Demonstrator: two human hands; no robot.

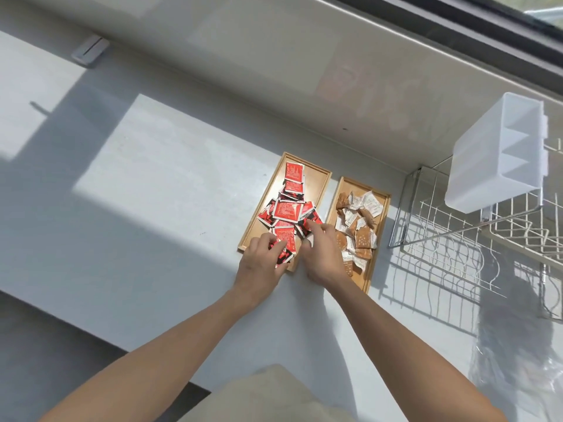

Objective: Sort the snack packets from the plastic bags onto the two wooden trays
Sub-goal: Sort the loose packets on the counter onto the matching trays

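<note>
Two wooden trays lie side by side on the white counter. The left tray (pixel 320 175) holds several red snack packets (pixel 288 210). The right tray (pixel 384 205) holds several white and brown packets (pixel 362 236). My left hand (pixel 262 263) sits on the near end of the left tray, fingers curled over red packets there. My right hand (pixel 323 257) reaches over the gap between the trays, its fingertips touching a red packet near the left tray's right edge. A clear plastic bag (pixel 518 370) lies at the lower right.
A white wire dish rack (pixel 457 248) stands right of the trays, with a white plastic divided holder (pixel 499 153) hooked on it. A wall and window sill run behind. The counter's front edge (pixel 91 330) is at the lower left.
</note>
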